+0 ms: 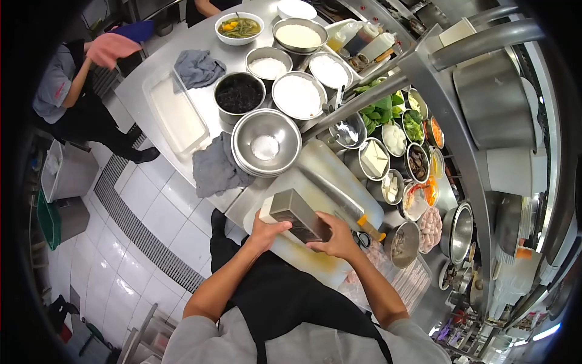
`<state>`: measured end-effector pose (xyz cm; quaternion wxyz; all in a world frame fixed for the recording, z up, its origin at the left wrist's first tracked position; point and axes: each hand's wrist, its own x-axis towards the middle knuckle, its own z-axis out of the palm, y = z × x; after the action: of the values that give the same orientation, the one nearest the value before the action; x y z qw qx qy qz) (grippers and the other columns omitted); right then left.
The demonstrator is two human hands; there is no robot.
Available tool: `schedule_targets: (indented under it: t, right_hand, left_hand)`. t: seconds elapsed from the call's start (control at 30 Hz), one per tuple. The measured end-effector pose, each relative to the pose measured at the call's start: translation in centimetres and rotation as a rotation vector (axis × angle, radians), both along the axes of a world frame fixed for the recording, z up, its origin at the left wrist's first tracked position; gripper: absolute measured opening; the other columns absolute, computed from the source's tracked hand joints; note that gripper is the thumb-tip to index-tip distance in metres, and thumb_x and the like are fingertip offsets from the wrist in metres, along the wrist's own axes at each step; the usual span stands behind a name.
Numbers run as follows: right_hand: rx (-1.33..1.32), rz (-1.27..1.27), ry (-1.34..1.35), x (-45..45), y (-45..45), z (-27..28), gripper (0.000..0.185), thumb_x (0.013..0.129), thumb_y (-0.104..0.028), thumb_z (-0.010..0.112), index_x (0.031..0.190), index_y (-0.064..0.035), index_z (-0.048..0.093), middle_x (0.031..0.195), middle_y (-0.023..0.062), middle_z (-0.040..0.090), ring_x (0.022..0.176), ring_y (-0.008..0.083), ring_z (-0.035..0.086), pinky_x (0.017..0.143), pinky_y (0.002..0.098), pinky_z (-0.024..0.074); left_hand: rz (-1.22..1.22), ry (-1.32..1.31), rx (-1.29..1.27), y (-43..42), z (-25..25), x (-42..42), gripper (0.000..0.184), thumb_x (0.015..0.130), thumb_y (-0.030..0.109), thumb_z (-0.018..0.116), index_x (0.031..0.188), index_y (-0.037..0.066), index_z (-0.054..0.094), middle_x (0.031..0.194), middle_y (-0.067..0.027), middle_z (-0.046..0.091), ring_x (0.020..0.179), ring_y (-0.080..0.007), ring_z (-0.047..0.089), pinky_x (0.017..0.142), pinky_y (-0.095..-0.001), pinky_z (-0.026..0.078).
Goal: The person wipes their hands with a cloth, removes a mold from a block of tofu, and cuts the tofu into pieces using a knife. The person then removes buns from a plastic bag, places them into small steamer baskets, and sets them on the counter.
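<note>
L hand (265,234) & R hand (339,238) both closed round a grey box (297,213), one per end; long axis runs hand to hand, abt. equally near each; box is held over the cutting board (312,259); thumbs on near side, forearms angled inward to board, elbows bent; steel bowls (266,144) just past board's far L.

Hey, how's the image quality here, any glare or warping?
Head view: strong wide-angle warping, black corners, the floor drain bowed into a curve; head view: bright glare spots on the tiled floor; head view: left hand and right hand look reasonably sharp.
</note>
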<state>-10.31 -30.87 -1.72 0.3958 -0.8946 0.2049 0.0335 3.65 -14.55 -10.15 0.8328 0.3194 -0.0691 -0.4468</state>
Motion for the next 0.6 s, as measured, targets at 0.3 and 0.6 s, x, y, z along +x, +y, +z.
schedule_targets:
  t: [0.3, 0.6]
  right_hand:
    - [0.028, -0.073, 0.004, 0.3, 0.0, -0.9, 0.077, 0.06, -0.029, 0.091, 0.125, -0.0026, 0.058, 0.114, 0.0181, 0.066, 0.103, 0.0334, 0.065, 0.09, 0.0385, 0.0504]
    - [0.161, -0.144, 0.113, 3.0, 1.8, 1.3, 0.072, 0.061, -0.029, 0.093, 0.117, -0.0011, 0.057, 0.102, 0.0133, 0.067, 0.091, 0.0223, 0.065, 0.083, 0.0347, 0.0503]
  left_hand:
    - [-0.09, -0.028, 0.047, 0.2, -0.6, 0.3, 0.057, 0.072, 0.0, 0.082, 0.124, -0.001, 0.059, 0.112, -0.0072, 0.067, 0.1, -0.0167, 0.064, 0.089, -0.0325, 0.052]
    - [-0.159, -0.083, 0.068, -0.5, -0.1, 0.9, 0.058, 0.071, -0.001, 0.083, 0.123, -0.001, 0.057, 0.113, -0.0071, 0.066, 0.1, -0.015, 0.064, 0.087, -0.031, 0.052]
